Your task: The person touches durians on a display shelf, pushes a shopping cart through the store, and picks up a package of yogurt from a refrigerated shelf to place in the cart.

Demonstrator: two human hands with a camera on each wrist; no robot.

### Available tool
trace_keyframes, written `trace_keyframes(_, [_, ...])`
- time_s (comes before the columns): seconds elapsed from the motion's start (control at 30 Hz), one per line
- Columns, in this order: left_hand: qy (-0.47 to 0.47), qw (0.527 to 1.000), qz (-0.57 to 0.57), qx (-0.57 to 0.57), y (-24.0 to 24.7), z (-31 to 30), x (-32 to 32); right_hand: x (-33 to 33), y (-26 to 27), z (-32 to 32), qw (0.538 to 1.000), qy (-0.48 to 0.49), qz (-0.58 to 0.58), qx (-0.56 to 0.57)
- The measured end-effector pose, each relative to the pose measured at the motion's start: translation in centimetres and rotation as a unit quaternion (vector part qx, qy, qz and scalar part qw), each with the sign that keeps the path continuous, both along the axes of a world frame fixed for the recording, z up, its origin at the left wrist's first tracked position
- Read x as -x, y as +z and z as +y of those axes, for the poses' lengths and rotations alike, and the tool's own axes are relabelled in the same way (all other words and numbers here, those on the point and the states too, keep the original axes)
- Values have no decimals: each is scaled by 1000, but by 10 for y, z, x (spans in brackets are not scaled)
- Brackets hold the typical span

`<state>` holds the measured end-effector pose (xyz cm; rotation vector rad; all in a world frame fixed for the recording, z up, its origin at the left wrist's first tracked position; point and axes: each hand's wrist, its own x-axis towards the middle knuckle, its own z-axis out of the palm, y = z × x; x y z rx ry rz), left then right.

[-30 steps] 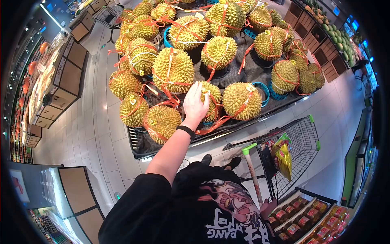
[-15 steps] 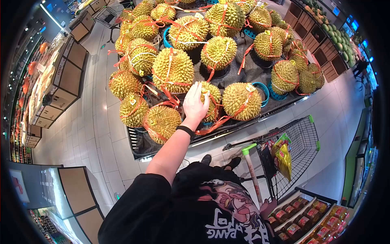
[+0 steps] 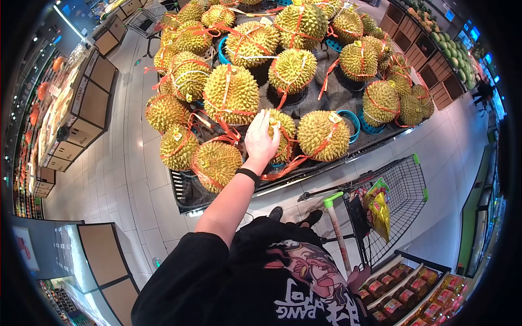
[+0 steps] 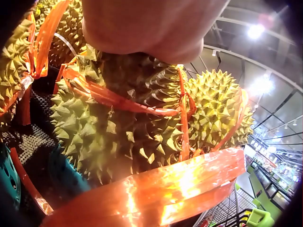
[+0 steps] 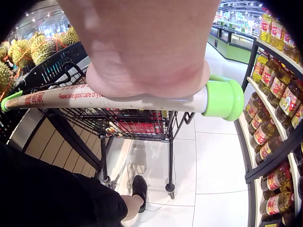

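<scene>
My left hand (image 3: pixel 262 140) lies over a spiky durian (image 3: pixel 284 126) at the front of the display, its fingers straight and held together. In the left wrist view, the heel of that hand covers the top of this durian (image 4: pixel 109 132), which has red plastic ribbon (image 4: pixel 123 101) tied round it. A larger durian (image 3: pixel 324 136) sits just to its right. My right hand (image 5: pixel 147 56) is on the shopping cart handle (image 5: pixel 52 98), close to its green end cap (image 5: pixel 225 98). Its fingers are hidden behind the palm in the right wrist view.
Several more ribboned durians (image 3: pixel 231 93) fill the dark mesh-lined stand (image 3: pixel 187 195), some beside blue plastic rings (image 3: pixel 352 126). The cart basket (image 3: pixel 399 187) holds a yellow packet (image 3: pixel 379 214). Shelves of bottles (image 5: pixel 267 127) stand close on the right. Tiled floor (image 3: pixel 152 179) surrounds the stand.
</scene>
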<state>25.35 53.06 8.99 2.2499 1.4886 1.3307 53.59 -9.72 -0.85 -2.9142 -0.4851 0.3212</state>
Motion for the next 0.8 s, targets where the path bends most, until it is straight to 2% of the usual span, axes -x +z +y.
trace_keyframes(0.8, [4, 1000, -6, -8, -2, 0, -1, 0, -4, -5, 999, 25, -30, -14])
